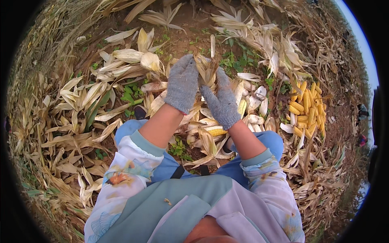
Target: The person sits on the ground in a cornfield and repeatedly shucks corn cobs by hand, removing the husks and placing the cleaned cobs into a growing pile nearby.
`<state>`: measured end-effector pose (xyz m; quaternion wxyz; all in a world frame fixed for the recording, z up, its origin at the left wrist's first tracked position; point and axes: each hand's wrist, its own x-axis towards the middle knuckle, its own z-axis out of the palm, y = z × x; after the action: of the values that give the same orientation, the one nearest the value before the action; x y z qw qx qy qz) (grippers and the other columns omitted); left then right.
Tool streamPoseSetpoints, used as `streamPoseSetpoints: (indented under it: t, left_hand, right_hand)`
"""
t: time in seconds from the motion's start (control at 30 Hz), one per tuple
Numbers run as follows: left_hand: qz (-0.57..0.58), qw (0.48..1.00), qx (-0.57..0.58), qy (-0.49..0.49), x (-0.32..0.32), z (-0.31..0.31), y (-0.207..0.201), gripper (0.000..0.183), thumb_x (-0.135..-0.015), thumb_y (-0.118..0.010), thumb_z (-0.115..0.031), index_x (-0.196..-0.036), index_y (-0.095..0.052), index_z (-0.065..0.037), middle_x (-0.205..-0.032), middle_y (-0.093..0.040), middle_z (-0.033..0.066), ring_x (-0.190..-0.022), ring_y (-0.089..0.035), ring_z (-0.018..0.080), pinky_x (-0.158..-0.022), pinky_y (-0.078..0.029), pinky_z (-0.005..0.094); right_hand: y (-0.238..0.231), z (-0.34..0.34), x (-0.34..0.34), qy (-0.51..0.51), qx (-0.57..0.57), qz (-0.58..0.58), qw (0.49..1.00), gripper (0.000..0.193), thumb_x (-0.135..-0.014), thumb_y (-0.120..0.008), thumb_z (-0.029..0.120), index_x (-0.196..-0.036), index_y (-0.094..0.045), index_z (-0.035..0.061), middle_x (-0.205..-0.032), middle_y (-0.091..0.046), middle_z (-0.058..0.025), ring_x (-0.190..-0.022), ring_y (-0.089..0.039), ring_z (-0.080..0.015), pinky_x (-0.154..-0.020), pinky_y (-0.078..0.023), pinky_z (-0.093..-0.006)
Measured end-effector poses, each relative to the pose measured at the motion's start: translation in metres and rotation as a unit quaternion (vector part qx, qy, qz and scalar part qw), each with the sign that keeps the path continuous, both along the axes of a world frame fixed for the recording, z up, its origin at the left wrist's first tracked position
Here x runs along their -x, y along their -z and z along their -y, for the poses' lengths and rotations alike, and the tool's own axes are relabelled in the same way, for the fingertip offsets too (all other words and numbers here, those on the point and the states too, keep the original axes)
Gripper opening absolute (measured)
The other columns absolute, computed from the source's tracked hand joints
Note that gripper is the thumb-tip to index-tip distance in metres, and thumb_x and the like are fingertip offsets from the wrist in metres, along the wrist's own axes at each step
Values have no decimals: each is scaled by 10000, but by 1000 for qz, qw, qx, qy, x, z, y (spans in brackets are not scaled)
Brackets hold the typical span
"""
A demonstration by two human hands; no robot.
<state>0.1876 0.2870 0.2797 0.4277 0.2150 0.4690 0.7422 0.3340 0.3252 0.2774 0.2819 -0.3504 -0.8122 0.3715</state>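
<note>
Both my hands wear grey knitted gloves and meet around an ear of corn in its dry husk point(207, 72), held up in front of me. My left hand point(181, 84) is closed along the husk's left side. On the right side, the fingers of my right hand point(223, 102) press against the husk, with the thumb apart and lower down. Whether any kernels are bared is hidden by the husk and gloves. Below my hands, between my knees, lie several ears point(215, 131), some partly out of their pale husks with yellow kernels showing.
A pile of bare yellow corn cobs point(307, 107) lies on the ground to the right. Loose dry husks point(77, 141) cover the ground at left, with more husks point(279, 50) at far right. Small green weeds point(131, 93) grow from the brown soil point(182, 38) ahead.
</note>
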Motion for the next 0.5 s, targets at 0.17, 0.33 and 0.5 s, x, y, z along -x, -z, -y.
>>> streamPoseSetpoints:
  t: [0.17,0.33,0.5]
  left_hand:
    - [134,989,-41,38,-11,0,-14,257,-1034,-447,-157,-1151,-599,14,-1108,-669,131,-964,-682,237,-848,-583,361]
    - [151,981,-73,95,-12,3,-22,275,-1042,-406,-161,-1105,-583,39,-1126,-660,183,-1029,-664,285,-921,-560,398]
    - [328,943,-52,27,-13,-1,-40,255,-1044,-399,-135,-1111,-575,36,-1164,-641,191,-1086,-641,289,-993,-534,399]
  right_hand:
    - [10,4,6,23,96,-71,993,935,-843,-777,298,-1509,-223,-53,-1506,-352,-258,-1357,-421,-369,-1137,-343,-413]
    - [3,-1,0,33,112,-110,987,914,-816,-811,305,-1475,-278,-40,-1454,-399,-214,-1322,-450,-309,-1099,-406,-377]
    - [15,-4,3,17,552,-494,672,508,-1007,-569,370,-1330,-466,-9,-1283,-561,-183,-1165,-583,-301,-1020,-496,-440]
